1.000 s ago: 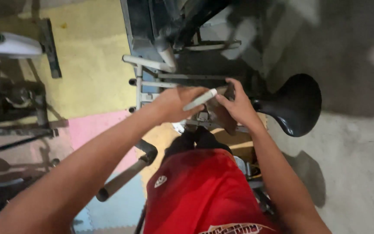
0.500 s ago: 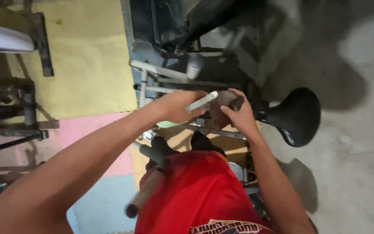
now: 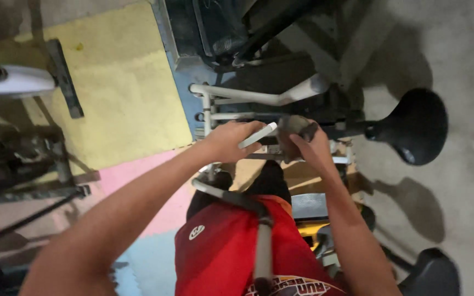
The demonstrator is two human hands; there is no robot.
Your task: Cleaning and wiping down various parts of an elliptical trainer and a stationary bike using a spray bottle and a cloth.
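Note:
My left hand [image 3: 231, 140] is closed around a slim light-grey tool [image 3: 258, 135] whose end sticks out to the right. My right hand [image 3: 309, 145] grips a dark grey lump-shaped part [image 3: 294, 126] on the frame of an exercise machine [image 3: 259, 98]. The two hands nearly meet over the machine's white tubes. What the tool's tip touches is hidden by my fingers. My legs in red shorts [image 3: 220, 252] sit below the hands.
A black saddle [image 3: 415, 126] juts out at the right. A grey padded handlebar [image 3: 263, 246] crosses my lap. Yellow [image 3: 116, 93], pink and blue floor mats lie to the left, with more gym equipment [image 3: 17, 82] at the far left. Bare concrete is at the right.
The view has shifted, and the hands now sit lower and more central. Both hands keep their grips. The grey handlebar has swung in over my lap.

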